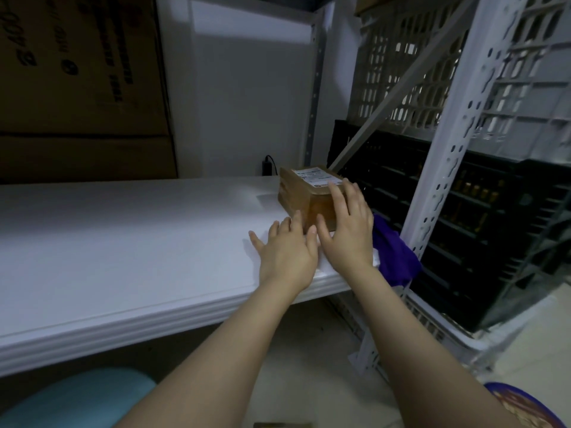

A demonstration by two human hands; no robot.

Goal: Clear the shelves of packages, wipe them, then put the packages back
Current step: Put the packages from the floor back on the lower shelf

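A brown cardboard package [304,193] with a white label lies on the white shelf [123,242] at its right end. My right hand [347,230] rests flat against the package's near face, fingers straight and reaching onto its top. My left hand [285,251] lies flat on the shelf just left of it, fingertips touching the package's near lower edge. A purple cloth [394,257] hangs off the shelf's right end, beside my right hand.
A white perforated upright [457,143] stands right of the shelf. Behind it are a black crate [463,227] and a grey crate [432,72]. Large cardboard boxes [77,88] stand at the back left. A black plug [267,165] sits at the wall.
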